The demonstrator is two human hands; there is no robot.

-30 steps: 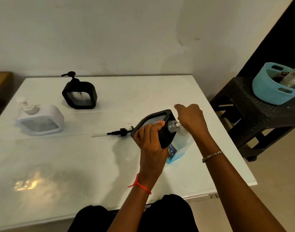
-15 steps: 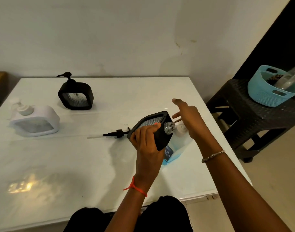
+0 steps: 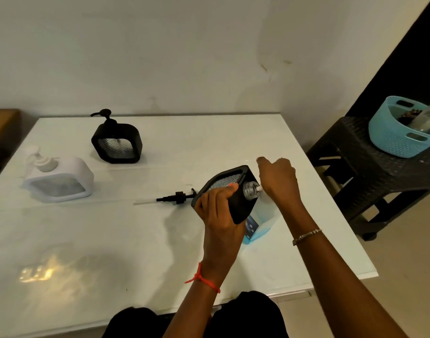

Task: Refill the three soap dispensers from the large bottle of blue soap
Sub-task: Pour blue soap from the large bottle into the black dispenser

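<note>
Both forearms are bare as far as the near edge. The left hand (image 3: 219, 215) has a thin orange-red thread (image 3: 202, 280) tied round its wrist, knotted on the left side with short loose ends sticking out. One fingernail (image 3: 231, 184) on it looks pinkish-orange. The right hand (image 3: 278, 181) has a slim, pale metallic bracelet (image 3: 306, 236) of small beads or links round its wrist. Below the arms, black clothing (image 3: 245, 313) covers the lap in two rounded dark shapes.
</note>
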